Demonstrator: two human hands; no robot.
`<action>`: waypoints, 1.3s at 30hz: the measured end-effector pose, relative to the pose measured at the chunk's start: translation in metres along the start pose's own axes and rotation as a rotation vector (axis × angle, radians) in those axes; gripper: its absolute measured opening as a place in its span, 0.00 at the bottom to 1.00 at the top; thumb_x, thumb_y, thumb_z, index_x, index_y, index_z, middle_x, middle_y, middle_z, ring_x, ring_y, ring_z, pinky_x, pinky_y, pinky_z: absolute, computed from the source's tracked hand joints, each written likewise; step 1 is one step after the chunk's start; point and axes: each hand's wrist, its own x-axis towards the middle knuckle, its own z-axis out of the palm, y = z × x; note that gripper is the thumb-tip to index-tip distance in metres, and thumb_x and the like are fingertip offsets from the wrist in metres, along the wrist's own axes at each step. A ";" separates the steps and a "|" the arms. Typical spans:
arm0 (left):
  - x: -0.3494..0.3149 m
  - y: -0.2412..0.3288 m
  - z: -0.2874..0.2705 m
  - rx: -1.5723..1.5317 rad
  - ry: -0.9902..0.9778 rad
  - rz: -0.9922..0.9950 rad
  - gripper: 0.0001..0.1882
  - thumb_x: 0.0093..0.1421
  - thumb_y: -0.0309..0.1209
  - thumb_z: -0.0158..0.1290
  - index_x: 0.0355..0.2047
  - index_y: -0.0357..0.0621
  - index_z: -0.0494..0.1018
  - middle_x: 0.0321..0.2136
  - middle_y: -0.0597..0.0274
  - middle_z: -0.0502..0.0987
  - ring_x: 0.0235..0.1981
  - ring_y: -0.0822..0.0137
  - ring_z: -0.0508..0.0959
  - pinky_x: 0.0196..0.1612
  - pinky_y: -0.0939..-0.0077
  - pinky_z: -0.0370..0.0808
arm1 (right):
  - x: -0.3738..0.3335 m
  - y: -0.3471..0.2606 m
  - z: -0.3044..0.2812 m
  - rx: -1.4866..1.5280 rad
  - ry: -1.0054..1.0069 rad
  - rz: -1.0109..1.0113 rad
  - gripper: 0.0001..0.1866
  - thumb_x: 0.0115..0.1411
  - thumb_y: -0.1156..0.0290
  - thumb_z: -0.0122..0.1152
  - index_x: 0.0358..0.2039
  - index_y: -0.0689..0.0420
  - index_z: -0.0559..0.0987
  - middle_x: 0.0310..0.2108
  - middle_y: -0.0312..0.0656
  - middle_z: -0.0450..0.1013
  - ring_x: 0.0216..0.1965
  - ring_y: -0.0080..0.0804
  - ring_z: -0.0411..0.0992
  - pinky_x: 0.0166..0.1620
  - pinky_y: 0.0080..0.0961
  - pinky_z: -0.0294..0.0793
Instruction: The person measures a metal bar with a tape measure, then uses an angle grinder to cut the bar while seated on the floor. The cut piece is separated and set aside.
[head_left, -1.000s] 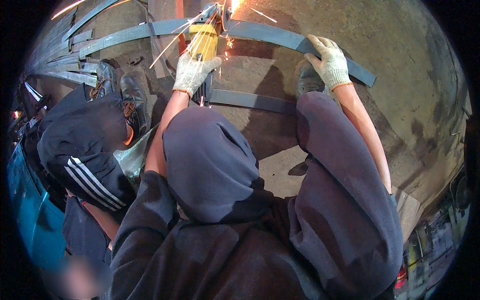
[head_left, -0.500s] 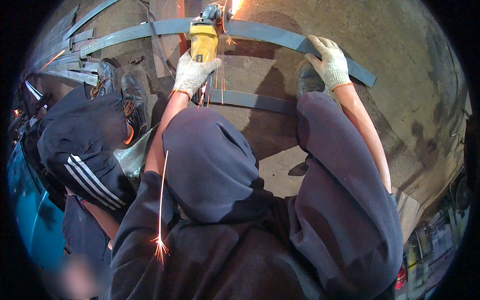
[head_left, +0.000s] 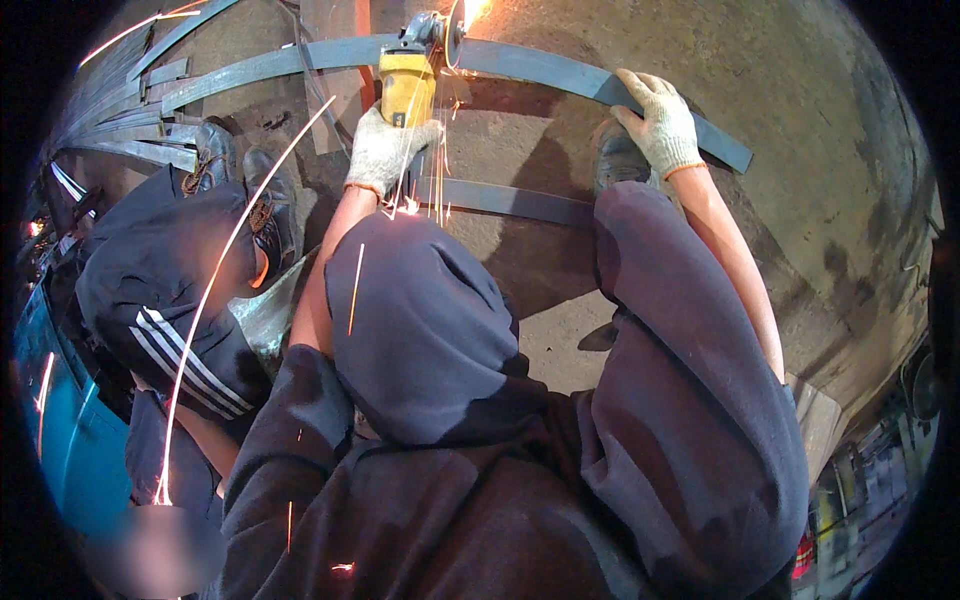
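My left hand [head_left: 383, 152], in a pale knitted glove, is closed round the yellow body of an angle grinder [head_left: 406, 85]. The grinder's disc [head_left: 456, 34] stands on edge at a long grey flat metal bar [head_left: 540, 68], throwing bright sparks. My right hand [head_left: 658, 120], gloved alike, presses on that bar nearer its right end, with the thumb at the near edge and the fingers over the top. A shorter flat bar [head_left: 515, 203] lies on the floor closer to me, partly hidden behind my left knee and the grinder.
At the left another person sits close, with dark shoes [head_left: 268, 200] and striped dark trousers [head_left: 185, 350]. Several loose metal strips [head_left: 120, 120] lie at the far left. A cable [head_left: 305, 70] crosses the bar. Sparks fly over my knee and the neighbour.
The spark trails have shifted, and a long one now arcs over the person at the left. The grinder has tilted very slightly; my right hand and the bar stay in place.
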 end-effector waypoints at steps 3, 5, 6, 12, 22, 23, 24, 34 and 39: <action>0.000 0.009 0.001 0.019 -0.008 0.017 0.26 0.49 0.35 0.73 0.47 0.38 0.79 0.38 0.59 0.85 0.36 0.68 0.84 0.42 0.70 0.81 | -0.001 0.002 0.001 0.004 0.005 0.002 0.29 0.56 0.61 0.69 0.59 0.46 0.77 0.55 0.44 0.76 0.58 0.48 0.72 0.60 0.42 0.71; -0.001 0.019 0.002 0.054 -0.008 0.028 0.27 0.48 0.36 0.74 0.46 0.38 0.79 0.39 0.58 0.85 0.37 0.67 0.84 0.43 0.69 0.81 | -0.003 0.003 0.001 -0.007 0.004 0.012 0.28 0.56 0.61 0.69 0.59 0.46 0.77 0.55 0.44 0.76 0.58 0.48 0.72 0.60 0.43 0.71; -0.001 0.017 0.002 0.060 0.001 0.025 0.27 0.48 0.36 0.74 0.46 0.38 0.79 0.39 0.58 0.85 0.37 0.67 0.84 0.43 0.70 0.81 | -0.003 0.001 0.000 -0.015 -0.001 0.014 0.28 0.56 0.61 0.69 0.59 0.46 0.77 0.55 0.44 0.76 0.58 0.48 0.72 0.60 0.43 0.71; -0.001 0.002 -0.001 0.148 0.037 -0.020 0.29 0.48 0.37 0.74 0.48 0.38 0.78 0.38 0.58 0.85 0.36 0.65 0.84 0.43 0.69 0.80 | 0.000 0.000 0.001 0.003 0.001 -0.002 0.28 0.56 0.61 0.69 0.59 0.46 0.77 0.55 0.44 0.76 0.58 0.48 0.71 0.60 0.43 0.71; -0.007 0.014 -0.003 0.103 -0.006 -0.007 0.30 0.49 0.39 0.72 0.50 0.37 0.78 0.41 0.54 0.84 0.39 0.61 0.84 0.46 0.67 0.79 | 0.001 -0.001 0.000 -0.024 -0.004 -0.007 0.29 0.56 0.61 0.69 0.60 0.46 0.77 0.55 0.44 0.76 0.58 0.48 0.72 0.61 0.43 0.71; -0.009 0.020 -0.002 0.062 -0.016 0.006 0.30 0.49 0.39 0.72 0.49 0.37 0.78 0.40 0.54 0.84 0.39 0.62 0.84 0.47 0.67 0.79 | 0.000 0.001 0.001 -0.017 0.002 -0.002 0.29 0.56 0.61 0.69 0.60 0.46 0.77 0.55 0.44 0.76 0.58 0.48 0.72 0.61 0.43 0.71; -0.007 0.021 -0.002 0.131 -0.009 -0.001 0.29 0.50 0.39 0.72 0.49 0.37 0.78 0.40 0.54 0.85 0.39 0.62 0.84 0.47 0.68 0.79 | 0.000 0.001 0.002 -0.010 0.008 0.003 0.29 0.56 0.61 0.69 0.60 0.46 0.77 0.55 0.43 0.76 0.58 0.48 0.72 0.61 0.43 0.71; 0.009 0.001 -0.001 0.189 -0.016 -0.086 0.28 0.48 0.38 0.73 0.47 0.39 0.79 0.39 0.58 0.85 0.38 0.64 0.84 0.44 0.69 0.80 | -0.001 0.003 0.005 -0.009 0.022 -0.004 0.29 0.57 0.61 0.68 0.60 0.46 0.76 0.54 0.43 0.76 0.58 0.47 0.72 0.60 0.44 0.71; 0.000 0.009 0.002 0.137 0.016 0.026 0.28 0.49 0.39 0.72 0.48 0.38 0.78 0.38 0.58 0.85 0.36 0.65 0.84 0.41 0.70 0.80 | -0.001 0.005 0.004 -0.074 0.018 -0.016 0.29 0.57 0.61 0.68 0.60 0.45 0.75 0.55 0.43 0.76 0.59 0.46 0.71 0.61 0.43 0.70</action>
